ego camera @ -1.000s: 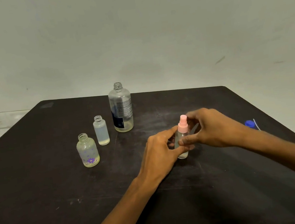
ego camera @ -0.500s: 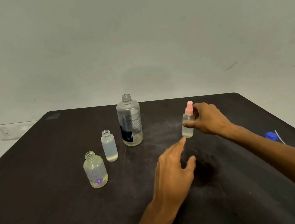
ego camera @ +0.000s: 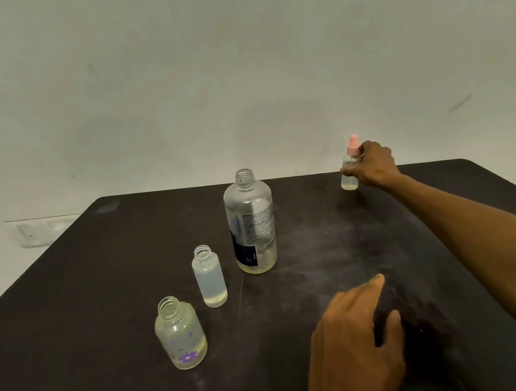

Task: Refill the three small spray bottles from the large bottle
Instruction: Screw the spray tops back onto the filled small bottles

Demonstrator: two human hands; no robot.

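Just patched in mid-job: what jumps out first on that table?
The large bottle stands uncapped mid-table, nearly empty. Far right, the right hand grips a small pink-topped spray bottle near the table's back edge. Two uncapped small bottles, a plain one and a flowered one, stand front-left.

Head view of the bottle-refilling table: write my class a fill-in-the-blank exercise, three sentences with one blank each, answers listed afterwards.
1. The right hand grips the small spray bottle whose spray top is coloured ____.
2. The large bottle stands upright on the dark table with its cap ____.
3. The open bottle nearest the camera carries a printed purple ____.

Missing words: pink; off; flower
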